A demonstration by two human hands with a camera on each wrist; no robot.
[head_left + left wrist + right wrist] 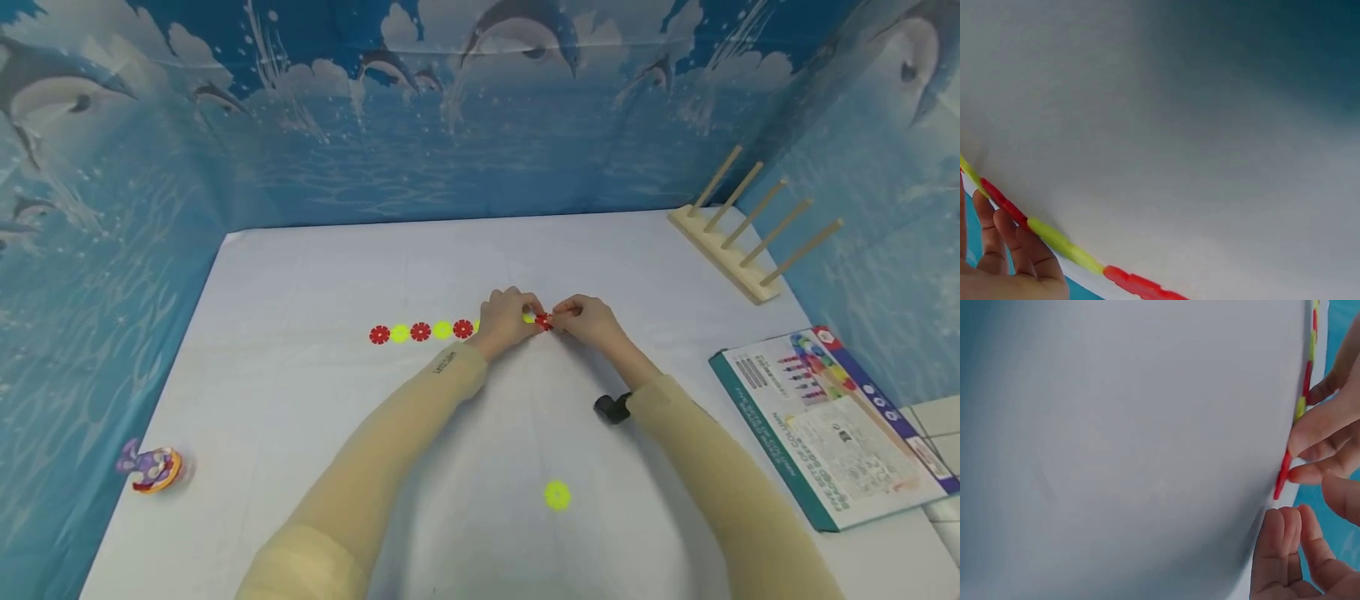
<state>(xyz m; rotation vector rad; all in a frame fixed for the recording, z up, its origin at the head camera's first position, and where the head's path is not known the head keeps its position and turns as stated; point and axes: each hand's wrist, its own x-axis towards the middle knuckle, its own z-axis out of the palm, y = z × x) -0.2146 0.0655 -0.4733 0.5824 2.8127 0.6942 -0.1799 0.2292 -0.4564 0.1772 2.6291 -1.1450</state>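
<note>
Red and yellow notched discs stand in an alternating row across the white table, such as a red disc [421, 332] and a yellow disc [442, 330]. My left hand [510, 318] covers part of the row, its thumb and forefinger pinching near the red disc [1283, 475] at the right end. My right hand [588, 321] is beside that end disc; in the right wrist view its fingertips lie just short of it, with nothing visible between thumb and fingers. The left wrist view shows my left fingers [1013, 244] along the row, by a yellow disc [1063, 244].
A loose yellow disc [557, 495] lies nearer me. A wooden peg stand [723, 254] is at the back right, with a printed box [832, 425] in front of it. A small purple toy [152, 467] sits at the left edge. Dolphin-print curtains [480, 158] surround the table.
</note>
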